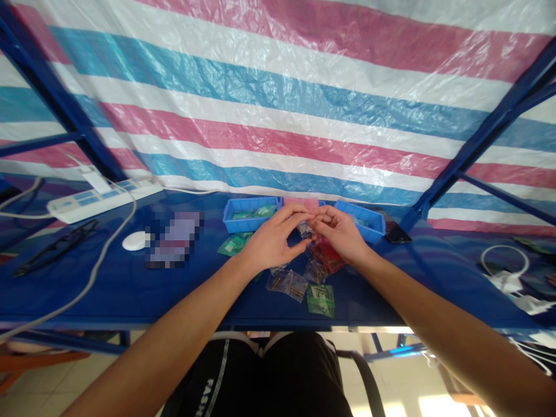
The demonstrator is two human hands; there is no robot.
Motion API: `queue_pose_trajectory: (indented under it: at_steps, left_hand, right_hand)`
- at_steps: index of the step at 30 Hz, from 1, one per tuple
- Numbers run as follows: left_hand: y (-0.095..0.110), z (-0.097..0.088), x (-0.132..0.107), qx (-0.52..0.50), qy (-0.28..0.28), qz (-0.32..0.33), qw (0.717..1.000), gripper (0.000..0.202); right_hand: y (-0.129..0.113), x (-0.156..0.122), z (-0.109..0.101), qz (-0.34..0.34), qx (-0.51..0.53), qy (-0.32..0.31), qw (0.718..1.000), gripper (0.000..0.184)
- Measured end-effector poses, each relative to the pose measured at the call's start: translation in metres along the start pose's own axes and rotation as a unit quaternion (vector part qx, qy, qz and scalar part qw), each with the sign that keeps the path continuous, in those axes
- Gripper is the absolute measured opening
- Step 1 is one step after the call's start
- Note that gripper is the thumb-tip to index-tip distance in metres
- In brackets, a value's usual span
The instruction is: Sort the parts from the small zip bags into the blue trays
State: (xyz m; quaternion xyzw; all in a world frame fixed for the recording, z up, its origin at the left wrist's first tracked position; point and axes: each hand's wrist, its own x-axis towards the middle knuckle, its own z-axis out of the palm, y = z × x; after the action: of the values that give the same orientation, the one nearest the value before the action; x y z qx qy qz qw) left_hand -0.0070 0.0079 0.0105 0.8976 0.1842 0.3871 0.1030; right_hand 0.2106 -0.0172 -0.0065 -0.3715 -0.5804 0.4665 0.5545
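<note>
My left hand (pixel 274 236) and my right hand (pixel 339 233) meet over the middle of the blue table. Their fingertips close around a small clear plastic bag (pixel 304 230), partly hidden by the fingers. Right below them lies a red plastic bag (pixel 330 255). Nearer the front edge are clear bags with brass-coloured pins (pixel 297 285) and a green bag with metal pieces (pixel 320 300). Another green bag (pixel 234 244) rests to the left of my left hand.
Behind the hands stand a left blue bin (pixel 228 215) with green bags, a middle bin with pink bags (pixel 300 202) and a right blue bin (pixel 374 227). A dark phone (pixel 397 230) lies beside it. Leftward are a white disc (pixel 135 241), a power strip (pixel 104 200) and a cable (pixel 98 269).
</note>
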Motion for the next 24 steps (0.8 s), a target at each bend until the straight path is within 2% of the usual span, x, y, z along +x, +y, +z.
queue_pose_trajectory:
  at_steps: [16, 24]
  left_hand:
    - [-0.0044, 0.0018, -0.0002, 0.001, 0.028, 0.037, 0.999, 0.042]
    - [-0.0050, 0.0016, 0.0002, 0.009, 0.026, 0.033, 0.999, 0.039]
  right_hand:
    - [-0.0045, -0.0002, 0.0041, 0.008, 0.003, 0.012, 1.000, 0.035]
    - [-0.0033, -0.0003, 0.0032, 0.012, 0.005, 0.008, 1.000, 0.035]
